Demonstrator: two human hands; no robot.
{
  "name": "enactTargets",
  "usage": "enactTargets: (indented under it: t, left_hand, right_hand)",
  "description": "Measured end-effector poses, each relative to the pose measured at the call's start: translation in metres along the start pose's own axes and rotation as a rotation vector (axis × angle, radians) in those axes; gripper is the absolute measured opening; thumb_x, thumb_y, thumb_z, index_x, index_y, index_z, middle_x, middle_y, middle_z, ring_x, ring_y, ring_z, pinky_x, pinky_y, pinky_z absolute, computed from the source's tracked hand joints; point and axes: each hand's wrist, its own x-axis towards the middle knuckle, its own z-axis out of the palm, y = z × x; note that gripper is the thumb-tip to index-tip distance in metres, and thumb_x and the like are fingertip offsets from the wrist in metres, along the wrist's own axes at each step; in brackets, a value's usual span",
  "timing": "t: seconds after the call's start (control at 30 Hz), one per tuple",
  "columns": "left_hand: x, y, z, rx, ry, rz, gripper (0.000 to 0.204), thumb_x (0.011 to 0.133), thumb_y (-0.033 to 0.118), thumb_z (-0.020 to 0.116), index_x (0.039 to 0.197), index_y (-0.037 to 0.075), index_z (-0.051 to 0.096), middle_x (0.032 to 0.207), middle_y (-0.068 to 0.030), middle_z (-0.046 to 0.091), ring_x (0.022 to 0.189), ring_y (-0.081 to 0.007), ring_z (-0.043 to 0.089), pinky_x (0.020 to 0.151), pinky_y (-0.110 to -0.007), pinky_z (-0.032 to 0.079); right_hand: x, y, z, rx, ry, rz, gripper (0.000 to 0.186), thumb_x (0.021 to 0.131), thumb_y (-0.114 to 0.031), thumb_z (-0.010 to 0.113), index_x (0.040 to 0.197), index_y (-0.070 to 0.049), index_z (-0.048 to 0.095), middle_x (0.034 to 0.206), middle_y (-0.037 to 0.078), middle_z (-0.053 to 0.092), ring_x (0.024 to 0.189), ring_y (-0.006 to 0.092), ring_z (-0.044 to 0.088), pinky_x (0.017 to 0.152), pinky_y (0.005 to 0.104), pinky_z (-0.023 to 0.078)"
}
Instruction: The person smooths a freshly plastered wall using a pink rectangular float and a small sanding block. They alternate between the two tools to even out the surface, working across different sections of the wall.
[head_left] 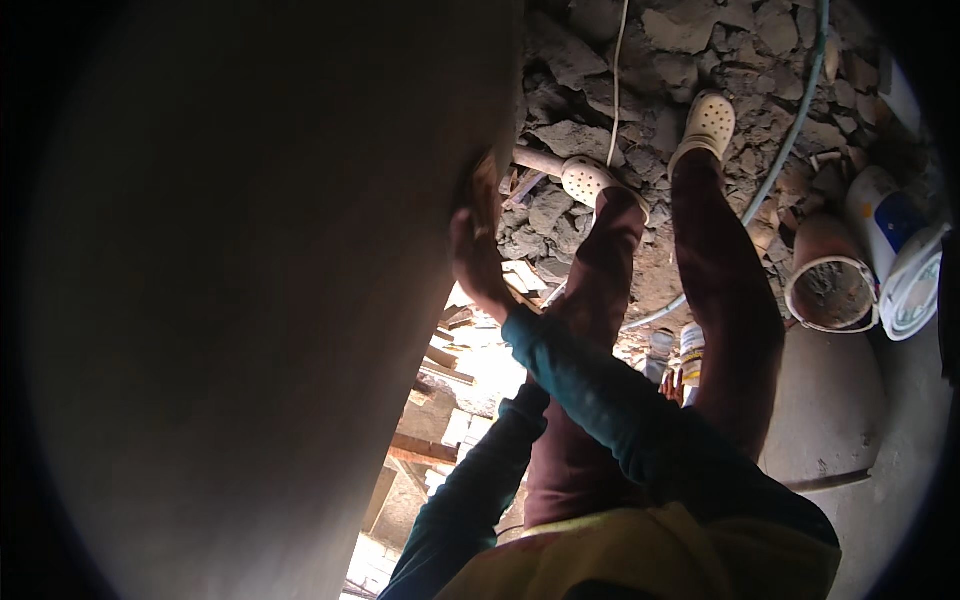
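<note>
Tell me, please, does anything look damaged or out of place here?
Yes: beside the large grey surface, jagged broken rubble lies strewn underfoot, looking damaged and untidy. A bluish hose and a pale cord trail loosely across it, near the holed clogs.

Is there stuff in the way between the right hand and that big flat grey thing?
Nothing visible: the right hand is at the edge of the big flat grey surface. It's blurred and shadowy, so I can't tell whether they touch. The reddish bucket is off to the right.
</note>
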Motion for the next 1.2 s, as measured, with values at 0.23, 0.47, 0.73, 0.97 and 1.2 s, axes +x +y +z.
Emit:
enactTargets:
  t: [0.23,0.47,0.73,0.97,1.2]
  left_hand:
    - [0.016,0.034,-0.047,-0.020,-0.189,-0.159,0.048,0.097,0.038,0.072,0.129,0.003,0.068,0.120,-0.0234,0.075,0.113,-0.0403,0.072,0.097,-0.048,0.055]
    - [0.018,0.024,-0.048,0.079,-0.175,-0.104,0.039,0.097,0.031,0.072,0.124,0.003,0.070,0.120,-0.0237,0.075,0.113,-0.0414,0.072,0.097,-0.048,0.056]
    - [0.020,0.030,-0.053,0.049,-0.109,-0.050,0.044,0.103,0.031,0.068,0.131,-0.002,0.066,0.124,-0.0246,0.073,0.117,-0.0395,0.071,0.094,-0.047,0.057]
    - [0.008,-0.027,-0.062,0.009,0.019,0.053,0.057,0.101,0.008,0.074,0.150,-0.001,0.048,0.152,-0.0209,0.050,0.132,-0.0302,0.058,0.109,-0.041,0.054]
    - [0.094,0.061,-0.102,-0.597,0.347,0.167,0.090,0.097,0.041,0.083,0.162,0.000,0.037,0.162,-0.0189,0.044,0.151,-0.0278,0.042,0.125,-0.044,0.037]
  right_hand:
    - [0.117,0.106,0.019,0.104,0.268,-0.143,0.066,0.116,-0.046,0.030,0.158,0.003,0.040,0.147,0.025,0.052,0.126,0.0338,0.056,0.106,0.0476,0.047]
    - [0.144,0.061,-0.017,0.458,-0.065,0.319,0.064,0.116,-0.051,0.028,0.154,-0.001,0.042,0.147,0.022,0.054,0.133,0.0308,0.058,0.110,0.0436,0.049]
    - [0.101,0.083,-0.006,0.460,-0.208,0.215,0.083,0.114,-0.064,0.021,0.171,-0.003,0.020,0.177,0.026,0.017,0.164,0.0389,0.017,0.134,0.0466,0.019]
    - [0.069,0.089,0.006,0.385,-0.147,0.022,0.084,0.113,-0.067,0.025,0.172,-0.007,0.023,0.178,0.022,0.016,0.164,0.0385,0.018,0.133,0.0496,0.021]
    - [0.074,0.018,-0.022,0.182,-0.116,-0.041,0.091,0.111,-0.072,0.024,0.171,-0.003,0.023,0.172,0.033,0.027,0.164,0.0443,0.020,0.133,0.0451,0.021]
